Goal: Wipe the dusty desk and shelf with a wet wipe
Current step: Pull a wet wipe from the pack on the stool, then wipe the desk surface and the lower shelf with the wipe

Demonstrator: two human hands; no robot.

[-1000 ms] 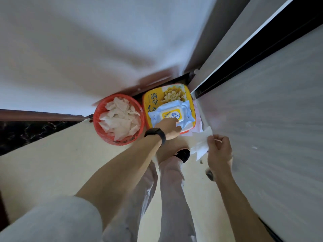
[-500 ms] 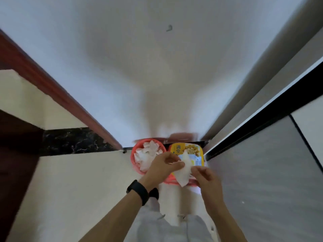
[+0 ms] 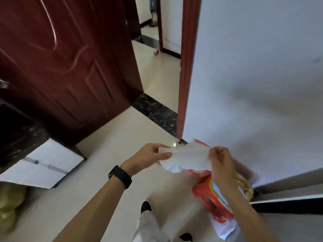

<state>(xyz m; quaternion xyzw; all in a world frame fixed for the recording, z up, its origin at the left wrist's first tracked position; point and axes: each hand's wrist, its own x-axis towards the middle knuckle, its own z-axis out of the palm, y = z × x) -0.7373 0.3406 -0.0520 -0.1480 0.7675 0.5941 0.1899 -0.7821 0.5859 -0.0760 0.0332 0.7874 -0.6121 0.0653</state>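
While a dark red door (image 3: 61, 67) and a white wall (image 3: 253, 67) flank the cream floor (image 3: 104, 172), a yellow box (image 3: 247, 189) lies at the foot of that wall. Above it, a white wet wipe (image 3: 185, 158) is stretched between both hands: the left hand (image 3: 148, 159), with a black wristband (image 3: 120, 177), pinches one edge, and the right hand (image 3: 222, 163) pinches the other.

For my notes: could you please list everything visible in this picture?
white wet wipe: one, white, held stretched, centre
dark red wooden door: one, dark red, upper left
white painted wall: one, white, right
cream tiled floor: one, cream, underfoot
white drawer cabinet: one, white, left
red plastic basket: one, red, behind wipe
yellow printed box: one, yellow, under right forearm
black wristband: one, black, left wrist
left grip: one, pinches wipe's left edge
right grip: one, pinches wipe's right edge
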